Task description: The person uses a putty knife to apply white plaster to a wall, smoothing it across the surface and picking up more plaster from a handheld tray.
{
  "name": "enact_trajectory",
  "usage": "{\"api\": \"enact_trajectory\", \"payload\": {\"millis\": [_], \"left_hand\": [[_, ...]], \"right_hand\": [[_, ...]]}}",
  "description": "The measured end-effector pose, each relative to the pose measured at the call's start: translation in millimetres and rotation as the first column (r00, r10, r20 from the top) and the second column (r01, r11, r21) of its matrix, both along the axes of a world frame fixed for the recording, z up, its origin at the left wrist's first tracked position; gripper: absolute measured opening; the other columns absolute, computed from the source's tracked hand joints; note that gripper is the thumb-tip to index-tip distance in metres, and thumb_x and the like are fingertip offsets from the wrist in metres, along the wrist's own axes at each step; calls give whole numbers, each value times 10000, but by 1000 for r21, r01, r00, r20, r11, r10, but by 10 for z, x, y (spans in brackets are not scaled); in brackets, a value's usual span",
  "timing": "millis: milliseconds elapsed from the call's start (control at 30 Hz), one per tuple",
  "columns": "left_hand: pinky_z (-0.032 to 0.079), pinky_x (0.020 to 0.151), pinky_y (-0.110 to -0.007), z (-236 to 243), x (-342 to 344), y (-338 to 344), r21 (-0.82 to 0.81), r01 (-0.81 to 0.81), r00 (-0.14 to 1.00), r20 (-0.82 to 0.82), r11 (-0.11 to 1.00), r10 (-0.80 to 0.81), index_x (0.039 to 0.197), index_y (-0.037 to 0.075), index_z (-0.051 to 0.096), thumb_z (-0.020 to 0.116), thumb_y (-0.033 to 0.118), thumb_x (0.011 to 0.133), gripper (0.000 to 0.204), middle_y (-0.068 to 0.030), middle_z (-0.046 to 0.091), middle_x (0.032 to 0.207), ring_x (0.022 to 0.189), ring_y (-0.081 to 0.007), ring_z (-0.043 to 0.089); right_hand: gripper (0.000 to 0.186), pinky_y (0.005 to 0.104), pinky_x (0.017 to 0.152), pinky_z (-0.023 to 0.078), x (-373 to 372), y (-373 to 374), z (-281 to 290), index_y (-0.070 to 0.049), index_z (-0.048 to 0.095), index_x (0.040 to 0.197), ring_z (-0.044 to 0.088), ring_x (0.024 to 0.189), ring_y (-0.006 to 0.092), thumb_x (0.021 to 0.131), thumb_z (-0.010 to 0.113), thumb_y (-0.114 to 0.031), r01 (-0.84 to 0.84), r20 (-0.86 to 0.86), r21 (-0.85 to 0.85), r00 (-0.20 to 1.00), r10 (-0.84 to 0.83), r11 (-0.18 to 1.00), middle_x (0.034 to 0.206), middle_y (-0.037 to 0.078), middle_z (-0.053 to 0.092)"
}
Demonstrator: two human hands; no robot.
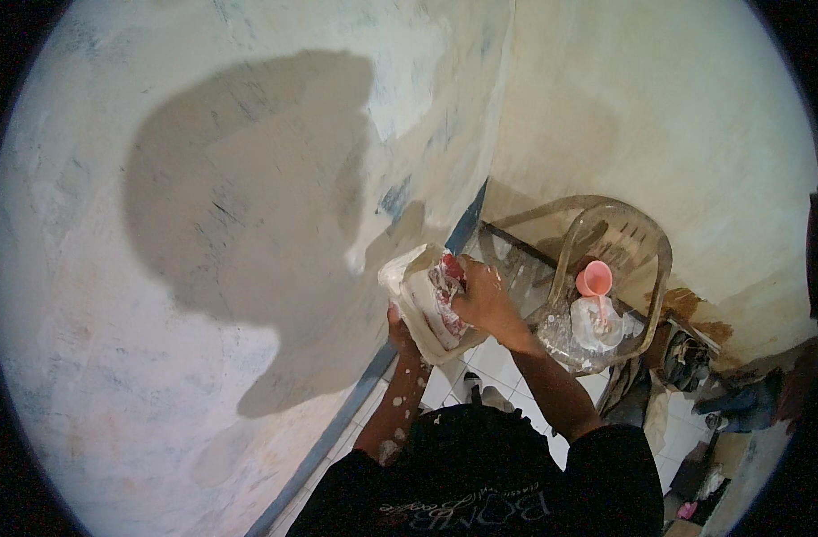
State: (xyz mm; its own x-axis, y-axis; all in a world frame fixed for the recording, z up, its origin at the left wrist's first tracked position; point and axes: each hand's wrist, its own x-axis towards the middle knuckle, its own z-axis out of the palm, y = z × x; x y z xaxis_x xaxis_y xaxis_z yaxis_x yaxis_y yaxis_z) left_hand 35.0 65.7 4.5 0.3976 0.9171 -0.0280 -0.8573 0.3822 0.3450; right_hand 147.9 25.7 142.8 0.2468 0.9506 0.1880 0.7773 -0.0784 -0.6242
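Note:
In front of my body, close to the wall, I hold a pale plastic tub (398, 271) tilted, with white paste smeared inside and on its rim. My left hand (400, 329) grips it from below and the left side; most of its fingers are hidden behind it. My right hand (487, 300) is closed at the tub's right side, on a red paste-covered tool (452, 267) whose exact kind I cannot make out. White paste (424, 300) lies along the inside of the tub. White splashes dot my left forearm.
A dirty plastic armchair (664, 259) stands in the corner at right. On its seat are a pink dipper (594, 279) and a white paste-smeared plastic bag or bowl (597, 328). Patchy wall (337, 224) rises at left. Dark clutter (686, 358) lies at right on white floor tiles.

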Motion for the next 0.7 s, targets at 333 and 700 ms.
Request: {"api": "enact_trajectory", "payload": {"millis": [333, 700], "left_hand": [[419, 910, -431, 98, 129, -35, 36, 0, 1000, -18, 999, 1, 1247, 21, 400, 466, 514, 769, 690, -174, 489, 1190, 1046, -321, 512], [335, 983, -418, 5, 274, -23, -13, 7, 999, 54, 1000, -7, 1245, 93, 434, 411, 525, 825, 602, -116, 485, 1220, 1137, -279, 436]], "right_hand": [[326, 495, 768, 418, 224, 19, -134, 81, 543, 854, 543, 849, 447, 669, 555, -188, -45, -177, -154, 984, 17, 987, 857, 278, 563], [379, 366, 578, 464, 767, -141, -217, 66, 610, 754, 626, 684, 269, 809, 586, -308, -363, -343, -321, 905, 250, 875, 743, 215, 621]]}}
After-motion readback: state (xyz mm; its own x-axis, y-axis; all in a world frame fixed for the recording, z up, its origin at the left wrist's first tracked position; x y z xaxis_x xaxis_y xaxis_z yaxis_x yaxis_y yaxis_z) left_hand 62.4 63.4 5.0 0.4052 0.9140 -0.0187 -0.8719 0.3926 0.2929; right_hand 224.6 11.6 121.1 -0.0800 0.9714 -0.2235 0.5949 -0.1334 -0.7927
